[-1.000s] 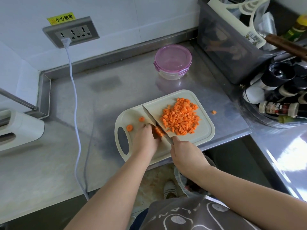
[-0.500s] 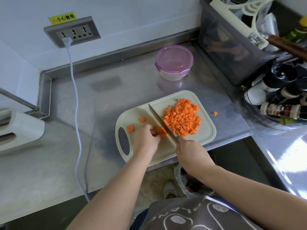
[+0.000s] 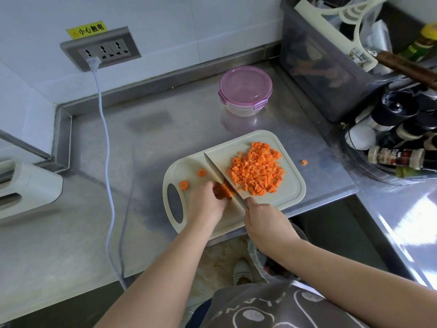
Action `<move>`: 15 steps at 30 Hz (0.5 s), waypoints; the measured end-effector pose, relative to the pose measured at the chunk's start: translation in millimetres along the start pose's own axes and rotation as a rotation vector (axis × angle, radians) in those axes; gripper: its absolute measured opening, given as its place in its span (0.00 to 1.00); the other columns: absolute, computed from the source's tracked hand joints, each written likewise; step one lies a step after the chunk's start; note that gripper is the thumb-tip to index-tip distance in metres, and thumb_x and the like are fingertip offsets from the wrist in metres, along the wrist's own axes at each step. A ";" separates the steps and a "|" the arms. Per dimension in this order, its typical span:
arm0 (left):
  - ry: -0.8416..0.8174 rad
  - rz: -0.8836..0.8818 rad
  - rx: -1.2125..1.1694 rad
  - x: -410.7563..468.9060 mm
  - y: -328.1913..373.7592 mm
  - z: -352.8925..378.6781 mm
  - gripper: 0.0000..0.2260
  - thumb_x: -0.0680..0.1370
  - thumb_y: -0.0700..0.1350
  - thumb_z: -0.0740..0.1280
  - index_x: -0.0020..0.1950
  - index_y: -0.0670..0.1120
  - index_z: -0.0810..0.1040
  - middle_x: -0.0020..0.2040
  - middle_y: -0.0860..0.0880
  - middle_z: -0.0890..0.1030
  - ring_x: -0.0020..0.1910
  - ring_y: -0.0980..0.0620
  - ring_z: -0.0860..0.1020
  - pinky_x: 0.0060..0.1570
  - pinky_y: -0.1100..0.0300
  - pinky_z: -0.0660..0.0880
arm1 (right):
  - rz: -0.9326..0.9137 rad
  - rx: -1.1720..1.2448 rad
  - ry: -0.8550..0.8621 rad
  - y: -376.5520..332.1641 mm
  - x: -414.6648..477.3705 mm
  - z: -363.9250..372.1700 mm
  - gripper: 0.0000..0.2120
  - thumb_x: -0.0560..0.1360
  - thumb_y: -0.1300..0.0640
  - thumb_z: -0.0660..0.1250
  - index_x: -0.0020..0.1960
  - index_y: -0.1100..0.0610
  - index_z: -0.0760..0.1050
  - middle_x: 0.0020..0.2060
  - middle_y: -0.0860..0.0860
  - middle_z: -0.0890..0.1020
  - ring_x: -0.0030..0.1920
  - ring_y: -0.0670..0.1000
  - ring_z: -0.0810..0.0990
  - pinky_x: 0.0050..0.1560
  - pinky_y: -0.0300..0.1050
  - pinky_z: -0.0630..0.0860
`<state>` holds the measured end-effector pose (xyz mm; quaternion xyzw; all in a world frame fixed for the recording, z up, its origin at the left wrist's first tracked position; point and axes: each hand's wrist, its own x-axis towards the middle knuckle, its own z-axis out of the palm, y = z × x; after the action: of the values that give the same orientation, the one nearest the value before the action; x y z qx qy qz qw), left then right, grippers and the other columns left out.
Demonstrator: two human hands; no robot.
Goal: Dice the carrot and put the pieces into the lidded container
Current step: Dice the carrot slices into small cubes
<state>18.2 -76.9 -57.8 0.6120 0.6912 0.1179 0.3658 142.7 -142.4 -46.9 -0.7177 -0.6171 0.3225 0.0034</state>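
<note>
Pinning the carrot strips [image 3: 225, 191] with curled fingers [image 3: 208, 188], the left hand [image 3: 207, 203] steadies them for the knife [image 3: 222, 176] gripped in the right hand [image 3: 264, 221] (diced pile [image 3: 257, 169] kept clear).

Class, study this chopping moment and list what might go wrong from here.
The left hand holds a small orange carrot stub right against the steel knife gripped by the right hand; a slip may nick fingertips. One orange cube already lies off the cream plastic cutting board on the steel counter; more may scatter.
</note>
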 end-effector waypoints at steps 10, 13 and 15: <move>0.025 0.065 0.224 6.9 -2.3 5.0 0.11 0.75 0.48 0.69 0.55 0.45 0.77 0.51 0.46 0.82 0.50 0.44 0.79 0.44 0.56 0.73 | 0.026 -0.101 -0.083 -7.6 5.3 1.6 0.14 0.79 0.64 0.54 0.64 0.59 0.62 0.45 0.55 0.77 0.47 0.58 0.80 0.42 0.49 0.76; 0.033 0.070 0.249 8.0 -1.6 4.9 0.11 0.75 0.48 0.69 0.55 0.45 0.77 0.51 0.46 0.81 0.51 0.44 0.79 0.42 0.57 0.71 | 0.047 -0.056 -0.072 -8.3 7.1 -0.3 0.13 0.79 0.64 0.54 0.64 0.58 0.63 0.47 0.55 0.79 0.46 0.57 0.80 0.44 0.51 0.78; 0.036 0.080 0.237 8.7 -1.3 4.8 0.10 0.75 0.48 0.69 0.53 0.45 0.77 0.50 0.47 0.81 0.50 0.45 0.79 0.41 0.58 0.71 | 0.020 -0.060 -0.069 -7.2 9.7 0.6 0.12 0.80 0.63 0.54 0.63 0.60 0.65 0.44 0.55 0.76 0.45 0.58 0.79 0.42 0.50 0.75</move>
<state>20.5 -70.5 -65.1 0.6757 0.6820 0.0608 0.2731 136.3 -132.3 -49.0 -0.7120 -0.6193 0.3282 -0.0426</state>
